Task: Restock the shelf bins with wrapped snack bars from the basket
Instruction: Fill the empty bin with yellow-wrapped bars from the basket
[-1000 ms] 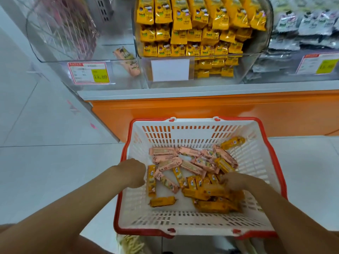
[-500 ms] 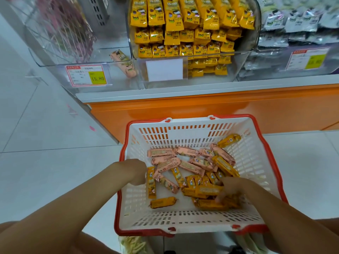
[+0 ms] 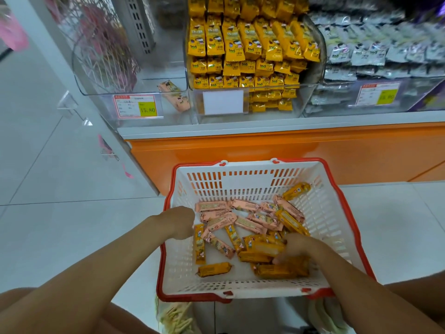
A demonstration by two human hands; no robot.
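Observation:
A white basket with a red rim (image 3: pixel 323 213) stands on the floor in front of the shelf. Several pink snack bars (image 3: pixel 243 206) and yellow snack bars (image 3: pixel 214 269) lie loose in it. My left hand (image 3: pixel 179 222) is curled over the basket's left rim, its fingertips hidden. At the near right of the basket my right hand (image 3: pixel 295 248) lies on a heap of yellow bars, with its fingers curled round a few of them (image 3: pixel 265 249). The clear left shelf bin (image 3: pixel 134 83) holds two or three pink bars (image 3: pixel 174 95).
The middle bin is packed with yellow packs (image 3: pixel 248 44), and the right bin holds grey-white packs (image 3: pixel 375 54). Price tags (image 3: pixel 137 106) hang on the bin fronts. An orange shelf base (image 3: pixel 265 148) runs behind the basket. White floor tiles lie to the left.
My right hand has slid toward the basket's near side and closed over the yellow bars. My left hand has stayed on the rim. The view has tilted up toward the bins.

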